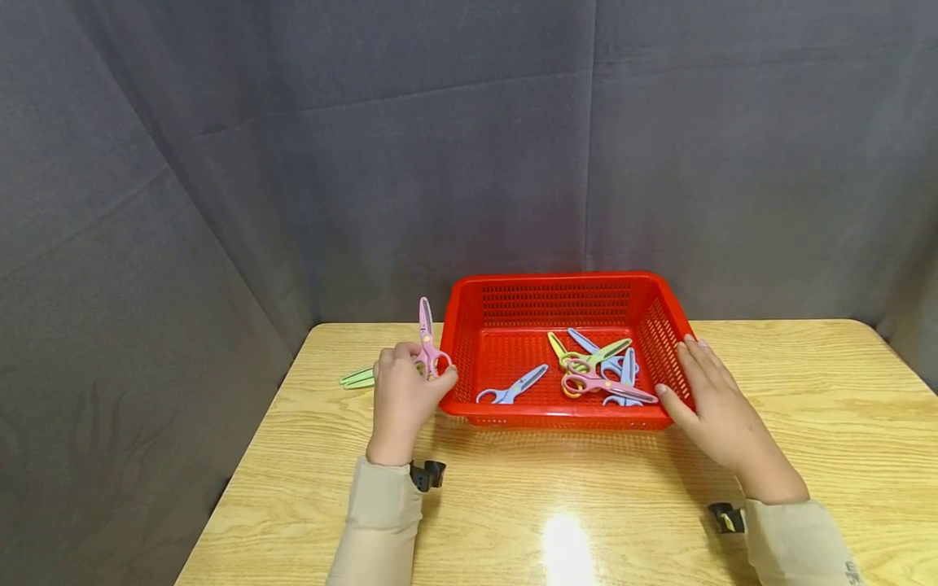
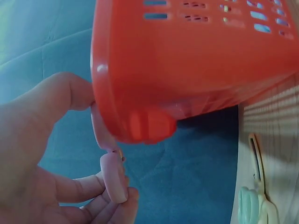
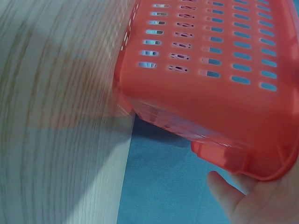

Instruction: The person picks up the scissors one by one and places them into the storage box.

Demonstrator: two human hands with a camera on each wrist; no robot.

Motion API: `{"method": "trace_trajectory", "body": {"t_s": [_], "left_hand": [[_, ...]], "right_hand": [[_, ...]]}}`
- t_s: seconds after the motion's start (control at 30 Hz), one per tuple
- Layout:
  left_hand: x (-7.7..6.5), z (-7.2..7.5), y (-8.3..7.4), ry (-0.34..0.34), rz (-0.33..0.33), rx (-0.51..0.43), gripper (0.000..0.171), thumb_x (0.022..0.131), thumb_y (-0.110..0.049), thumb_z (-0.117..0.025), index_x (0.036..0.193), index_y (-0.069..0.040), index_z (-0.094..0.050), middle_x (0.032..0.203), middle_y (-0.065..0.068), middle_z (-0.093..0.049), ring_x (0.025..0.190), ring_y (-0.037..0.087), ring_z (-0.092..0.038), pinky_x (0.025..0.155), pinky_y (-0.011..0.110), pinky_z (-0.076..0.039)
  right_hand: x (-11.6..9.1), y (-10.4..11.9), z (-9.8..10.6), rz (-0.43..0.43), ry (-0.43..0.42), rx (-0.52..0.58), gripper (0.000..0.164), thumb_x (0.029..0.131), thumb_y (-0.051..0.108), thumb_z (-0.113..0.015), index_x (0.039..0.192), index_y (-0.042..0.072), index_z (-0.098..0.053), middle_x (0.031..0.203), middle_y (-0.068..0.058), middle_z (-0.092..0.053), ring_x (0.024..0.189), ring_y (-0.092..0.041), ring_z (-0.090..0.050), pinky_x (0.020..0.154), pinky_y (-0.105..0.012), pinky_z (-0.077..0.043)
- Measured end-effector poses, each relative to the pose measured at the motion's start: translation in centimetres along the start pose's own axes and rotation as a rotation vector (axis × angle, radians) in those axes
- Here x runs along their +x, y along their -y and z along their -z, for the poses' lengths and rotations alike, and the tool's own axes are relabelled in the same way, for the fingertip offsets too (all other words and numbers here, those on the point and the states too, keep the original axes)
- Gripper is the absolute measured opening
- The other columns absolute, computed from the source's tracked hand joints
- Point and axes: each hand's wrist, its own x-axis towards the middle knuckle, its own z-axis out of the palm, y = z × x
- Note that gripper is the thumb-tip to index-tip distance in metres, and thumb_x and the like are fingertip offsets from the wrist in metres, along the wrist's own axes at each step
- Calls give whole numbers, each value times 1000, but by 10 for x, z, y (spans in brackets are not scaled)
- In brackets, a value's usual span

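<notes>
Pink scissors [image 1: 426, 319] stand blade-up in my left hand [image 1: 405, 397], which pinches them by the handle loops beside the left rim of a red plastic basket [image 1: 557, 412]. In the left wrist view, the pink handle [image 2: 113, 177] shows between thumb and fingers, close to the basket's corner. My right hand [image 1: 721, 423] rests on the basket's right rim with straight fingers, thumb near the front corner. Inside the basket, blue scissors [image 1: 529, 378] lie apart at the left. A pile at the right holds pink scissors [image 1: 619, 389] on top, green scissors [image 1: 611, 350], yellow and blue ones.
Green scissors [image 1: 357, 378] lie on the wooden table [image 1: 293, 456] left of the basket, partly hidden by my left hand. The left wrist view shows scissors [image 2: 261, 186] with pale handles there. A grey curtain [image 1: 440, 163] hangs behind the table.
</notes>
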Motion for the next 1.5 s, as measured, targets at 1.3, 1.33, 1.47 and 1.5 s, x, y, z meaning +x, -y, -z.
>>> {"method": "trace_trajectory", "body": {"t_s": [1.3,1.33,1.47,1.5], "left_hand": [[-18,-32,-32,32,-264,123,46,76,-25,-84,104,5,-65,94,14,-57,89,29,-49,71,36,-47],[-18,-34,-33,34,-272,126,45,76,-25,-84,104,5,-64,94,14,-57,89,28,-49,71,36,-47],[-19,-42,-35,47,-304,135,45,76,-25,-84,103,4,-64,91,13,-56,86,27,-48,70,35,-46],[-19,-43,-36,53,-308,138,45,76,-25,-84,103,4,-64,90,12,-56,85,27,-48,70,34,-46]], "right_hand": [[1,1,2,15,33,-137,76,105,44,-48,150,-15,-32,159,-35,-25,149,-49,-19,124,-48,-2],[1,1,2,15,33,-137,76,105,44,-48,150,-15,-32,159,-35,-25,149,-49,-19,124,-48,-2],[0,1,2,17,31,-134,76,105,44,-48,150,-15,-32,159,-34,-25,149,-49,-19,124,-47,-2],[1,1,2,18,30,-135,76,105,44,-48,150,-15,-33,158,-34,-26,149,-49,-20,124,-47,-2]]}}
